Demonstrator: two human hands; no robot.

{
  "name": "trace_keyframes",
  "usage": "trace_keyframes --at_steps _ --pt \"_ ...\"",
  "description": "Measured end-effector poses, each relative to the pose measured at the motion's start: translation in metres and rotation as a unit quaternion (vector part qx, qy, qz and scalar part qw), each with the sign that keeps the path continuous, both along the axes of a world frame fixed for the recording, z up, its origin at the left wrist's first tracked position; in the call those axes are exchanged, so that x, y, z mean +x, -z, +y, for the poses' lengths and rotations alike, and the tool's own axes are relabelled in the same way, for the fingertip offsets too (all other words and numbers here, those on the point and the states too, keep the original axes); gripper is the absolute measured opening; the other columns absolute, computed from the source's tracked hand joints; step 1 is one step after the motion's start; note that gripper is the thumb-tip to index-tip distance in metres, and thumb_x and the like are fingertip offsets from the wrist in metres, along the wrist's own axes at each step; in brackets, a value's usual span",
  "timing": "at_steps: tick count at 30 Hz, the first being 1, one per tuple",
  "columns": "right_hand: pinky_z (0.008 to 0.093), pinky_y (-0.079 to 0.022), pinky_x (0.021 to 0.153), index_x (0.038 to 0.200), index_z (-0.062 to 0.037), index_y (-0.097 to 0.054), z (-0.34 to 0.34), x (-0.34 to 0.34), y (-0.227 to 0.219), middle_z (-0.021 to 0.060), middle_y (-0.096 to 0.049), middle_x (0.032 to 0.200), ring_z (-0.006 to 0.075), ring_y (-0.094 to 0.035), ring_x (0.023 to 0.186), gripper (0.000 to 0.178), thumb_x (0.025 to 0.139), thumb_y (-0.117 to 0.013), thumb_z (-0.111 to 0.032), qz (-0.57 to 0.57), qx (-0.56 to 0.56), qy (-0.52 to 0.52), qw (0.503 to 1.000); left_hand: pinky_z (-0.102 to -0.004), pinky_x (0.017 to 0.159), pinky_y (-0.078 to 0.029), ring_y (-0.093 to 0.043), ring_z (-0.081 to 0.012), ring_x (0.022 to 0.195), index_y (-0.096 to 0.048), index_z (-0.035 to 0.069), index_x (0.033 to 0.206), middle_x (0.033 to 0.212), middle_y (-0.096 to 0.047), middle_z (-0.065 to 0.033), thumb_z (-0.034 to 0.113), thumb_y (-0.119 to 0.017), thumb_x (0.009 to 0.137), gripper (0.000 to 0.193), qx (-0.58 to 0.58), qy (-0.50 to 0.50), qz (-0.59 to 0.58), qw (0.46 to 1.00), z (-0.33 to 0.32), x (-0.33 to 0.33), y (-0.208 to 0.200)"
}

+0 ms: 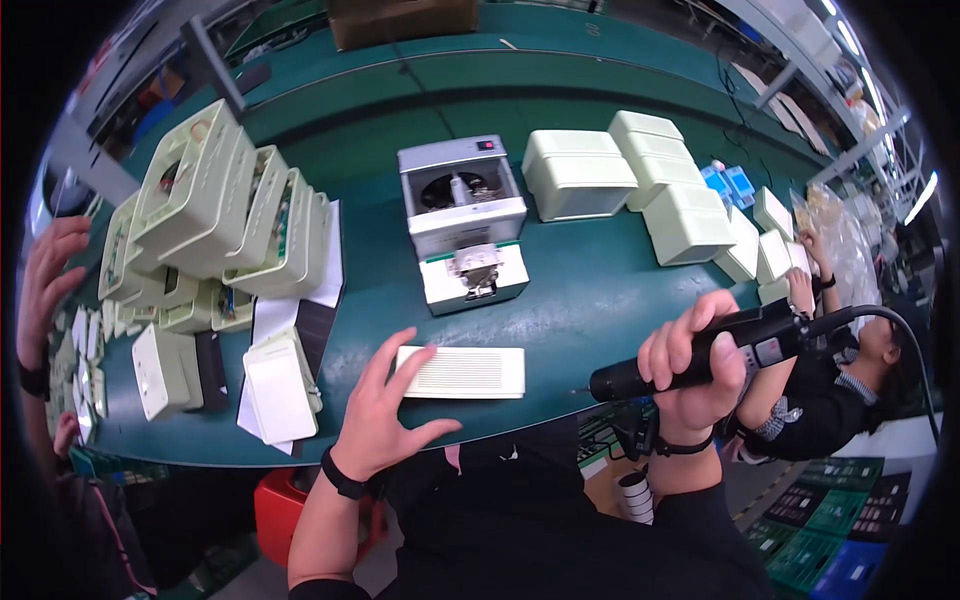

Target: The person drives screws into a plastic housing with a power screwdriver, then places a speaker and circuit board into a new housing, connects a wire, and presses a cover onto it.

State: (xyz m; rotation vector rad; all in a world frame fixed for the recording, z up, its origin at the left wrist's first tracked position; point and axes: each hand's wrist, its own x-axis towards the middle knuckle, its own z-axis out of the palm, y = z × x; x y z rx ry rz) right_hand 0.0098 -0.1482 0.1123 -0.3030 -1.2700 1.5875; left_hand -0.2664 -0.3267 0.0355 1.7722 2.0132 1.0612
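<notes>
A cream, ribbed rectangular panel (pixel 470 373) lies flat near the front edge of the green bench. My left hand (pixel 385 410) is open at the panel's left end, fingers and thumb spread; I cannot tell whether the fingertips touch it. To the right, my right hand (pixel 695 365) is wrapped around a black electric screwdriver (pixel 625 380). The tool is tilted, with its thin bit pointing left and its cord running off to the right. Beyond the panel stands a grey and white screw feeder (pixel 462 200) with a metal outlet at its front.
Stacked cream housings (pixel 190 200) with wired parts inside stand at the left, near flat cream covers (pixel 280 390). Closed cream boxes (pixel 580 175) and small blue parts (pixel 728 185) sit at the back right. Co-workers' hands show at both sides; a red stool (pixel 280 515) is below.
</notes>
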Motion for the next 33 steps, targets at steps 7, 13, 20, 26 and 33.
trace_keyframes --at_steps 7,13,20,26,33 --pt "0.0318 -0.045 0.049 0.11 -0.0072 -0.045 -0.01 0.057 0.023 0.0026 -0.049 0.069 0.0136 -0.047 0.048 0.029 0.102 -0.055 -0.033 -0.013 -0.05 0.109 0.993 -0.0472 0.106 -0.051 -0.058 -0.0406 0.13 -0.065 0.009 0.135 0.141 -0.056 -0.0208 0.013 -0.089 0.073 0.067 0.0 0.043 0.048 0.998 0.055 0.057 0.012" --pt "0.0336 -0.047 0.053 0.111 -0.0065 -0.047 -0.018 0.081 0.019 0.0054 -0.052 0.071 0.0157 -0.05 0.052 0.025 0.1 -0.058 -0.026 0.007 -0.054 0.147 0.988 -0.0486 0.118 -0.041 -0.045 -0.0395 0.143 -0.062 0.001 0.135 0.145 -0.051 -0.0228 0.013 -0.083 0.077 0.063 0.118 0.058 0.166 0.977 0.16 0.114 0.006" --pt "0.0325 -0.047 0.051 0.111 -0.0068 -0.046 -0.034 0.078 0.037 0.0044 -0.051 0.071 0.0154 -0.05 0.052 0.026 0.101 -0.059 -0.027 -0.027 -0.025 0.15 0.988 -0.0514 0.123 -0.033 -0.037 -0.0399 0.149 -0.053 -0.007 0.142 0.151 -0.046 -0.024 0.014 -0.076 0.082 0.068 0.177 -0.072 0.174 0.966 0.229 0.114 0.021" --pt "0.0317 -0.045 0.05 0.11 -0.0066 -0.049 -0.038 0.094 0.055 0.0038 -0.049 0.068 0.0159 -0.048 0.051 0.025 0.099 -0.064 -0.022 0.003 -0.091 0.148 0.985 -0.0512 0.118 -0.041 -0.044 -0.0408 0.145 -0.054 0.0 0.145 0.151 -0.047 -0.0242 0.014 -0.078 0.082 0.069 0.205 -0.023 0.022 0.978 0.13 0.096 -0.002" --pt "0.0269 -0.043 0.051 0.114 -0.008 -0.048 -0.028 0.067 0.07 0.0019 -0.048 0.07 0.0116 -0.045 0.051 0.022 0.106 -0.056 -0.027 -0.055 -0.069 0.117 0.989 -0.0443 0.105 -0.048 -0.062 -0.0385 0.119 -0.061 -0.003 0.132 0.127 -0.065 -0.0224 0.013 -0.088 0.08 0.061 0.27 -0.394 0.169 0.862 -0.027 -0.055 -0.042"
